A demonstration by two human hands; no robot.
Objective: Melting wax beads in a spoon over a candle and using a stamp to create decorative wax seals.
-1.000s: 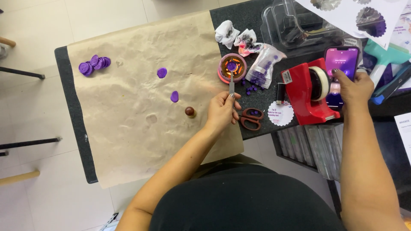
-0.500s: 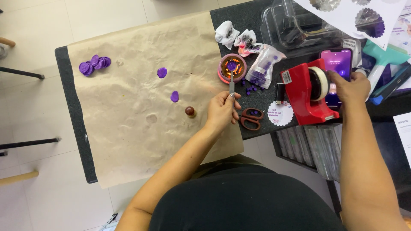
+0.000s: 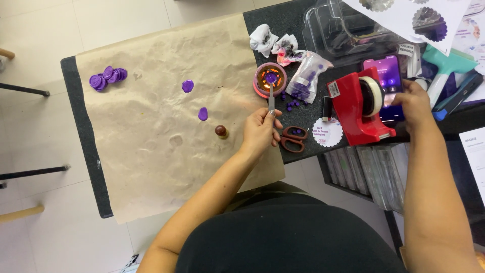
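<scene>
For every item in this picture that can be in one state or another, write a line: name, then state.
left hand: closed on the spoon handle
spoon: bowl over the warmer, purple wax in it
wax warmer: glowing orange
right hand: touching the phone
phone: screen lit
scissors: shut, lying flat
bead bag: lying down, beads spilled beside it
tape dispenser: roll loaded
</scene>
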